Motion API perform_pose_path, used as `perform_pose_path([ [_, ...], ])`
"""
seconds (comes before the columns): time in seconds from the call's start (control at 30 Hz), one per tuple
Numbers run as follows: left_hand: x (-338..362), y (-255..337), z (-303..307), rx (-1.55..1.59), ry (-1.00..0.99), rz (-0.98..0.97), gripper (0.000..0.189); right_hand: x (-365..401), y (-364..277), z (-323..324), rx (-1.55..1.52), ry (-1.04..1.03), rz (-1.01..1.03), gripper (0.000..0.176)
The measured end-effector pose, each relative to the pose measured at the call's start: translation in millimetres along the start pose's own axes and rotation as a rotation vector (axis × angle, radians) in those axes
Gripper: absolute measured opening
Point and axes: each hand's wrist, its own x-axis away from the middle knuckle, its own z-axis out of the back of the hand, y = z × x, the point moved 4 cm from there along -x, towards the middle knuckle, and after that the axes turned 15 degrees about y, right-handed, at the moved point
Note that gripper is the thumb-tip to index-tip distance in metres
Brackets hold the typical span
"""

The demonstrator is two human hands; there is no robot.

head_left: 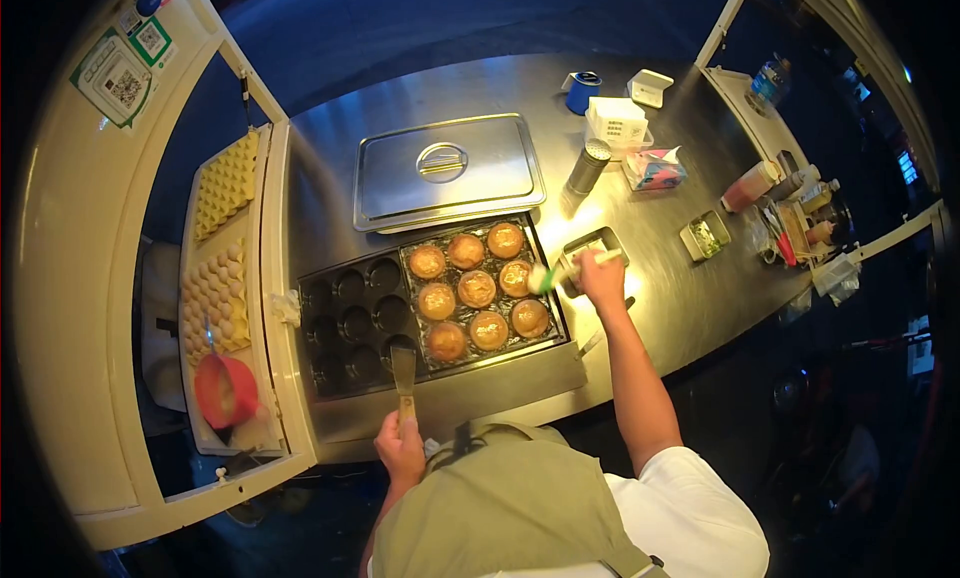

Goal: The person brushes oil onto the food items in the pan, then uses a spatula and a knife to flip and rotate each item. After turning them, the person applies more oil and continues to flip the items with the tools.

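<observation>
Bottom centre: an apron [510, 508], closest to the lens. Just above it, the left hand [400, 448] has its grip wrapped around the handle of a spatula [403, 368], whose blade rests on the front edge of the griddle [345, 323]. Right of centre, the right hand [603, 278] pinches a brush [545, 278] whose head is at the right edge of the browned cakes [477, 288], beside a small tin [590, 246]. Upper centre: a steel lid [445, 173] on the desk [690, 298]. Left: egg trays [222, 238] and a red bowl [225, 388].
</observation>
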Motion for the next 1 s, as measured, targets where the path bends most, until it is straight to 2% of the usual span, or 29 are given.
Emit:
perform_pose_path([
  [0.07, 1, -4, -2, -0.031, -0.028, 0.0, 0.019, -21, -4, -23, -0.179, 0.076, 0.236, 0.026],
  [0.13, 2, -4, -4, -0.025, -0.059, -0.006, 0.019, -24, -22, -40, 0.028, 0.025, 0.637, 0.023],
  [0.17, 3, -4, -5, -0.029, -0.066, -0.007, 0.019, -23, -23, -47, 0.097, -0.024, 0.708, 0.022],
  [0.2, 2, 0, -7, -0.018, -0.048, -0.025, 0.018, -14, -25, -41, 0.245, -0.131, 0.688, 0.021],
  [0.3, 1, 5, -7, -0.012, -0.007, -0.037, 0.018, 8, -17, -13, 0.261, -0.223, 0.733, 0.018],
  [0.37, 2, 2, -2, -0.022, 0.011, -0.032, 0.018, 31, -7, 7, 0.111, -0.274, 0.843, 0.015],
  [0.5, -1, -2, -2, -0.039, -0.023, -0.024, 0.02, 68, 12, 32, 0.133, -0.287, 0.839, 0.013],
  [0.57, 0, 3, -5, -0.054, -0.03, -0.043, 0.02, 83, 21, 43, 0.028, -0.144, 0.788, 0.015],
  [0.6, 1, 6, -8, -0.034, -0.018, -0.039, 0.019, 92, 19, 46, 0.028, -0.143, 0.784, 0.015],
  [0.67, 1, 8, -10, -0.02, -0.009, -0.034, 0.019, 107, 16, 53, 0.0, -0.107, 0.531, 0.017],
  [0.73, 2, 7, -12, -0.017, -0.047, -0.023, 0.019, 112, 32, 47, -0.045, -0.057, 0.505, 0.019],
  [0.8, 3, 9, -15, -0.026, -0.059, -0.021, 0.019, 114, 49, 39, -0.15, -0.108, 0.292, 0.02],
  [0.93, 5, 9, -22, -0.02, -0.079, -0.012, 0.019, 127, 43, 24, -0.187, -0.149, 0.268, 0.019],
  [1.0, 4, 7, -24, -0.016, -0.084, -0.016, 0.019, 139, 21, 22, -0.272, -0.247, 0.119, 0.018],
])
